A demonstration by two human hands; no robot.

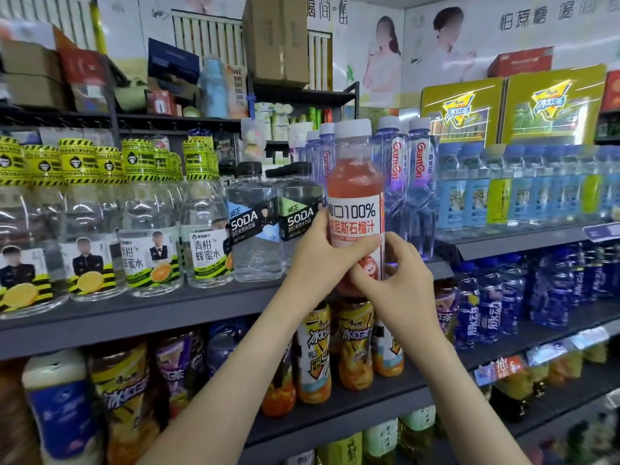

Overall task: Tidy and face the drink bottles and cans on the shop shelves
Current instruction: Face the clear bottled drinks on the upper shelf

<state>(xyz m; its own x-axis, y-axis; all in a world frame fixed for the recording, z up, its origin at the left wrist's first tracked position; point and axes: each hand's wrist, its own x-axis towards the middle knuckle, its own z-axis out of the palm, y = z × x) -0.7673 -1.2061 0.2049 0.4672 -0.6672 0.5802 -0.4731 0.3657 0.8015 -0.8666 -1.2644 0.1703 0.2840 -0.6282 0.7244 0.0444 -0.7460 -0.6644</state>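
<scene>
A pink juice bottle with a white cap and a white label reading 100% stands upright at the front of the upper shelf. Both hands hold it. My left hand wraps its lower left side with the thumb across the label. My right hand pinches its lower right side near the base. The label faces me. Two clear SODA bottles stand just left of it. Purple-tinted Ganten water bottles stand right behind and to its right.
Clear honey-water bottles with yellow-black caps fill the shelf's left part. Blue-labelled water bottles line the right. Iced tea bottles sit on the shelf below, dark blue drinks to their right. Cardboard boxes are stacked on top.
</scene>
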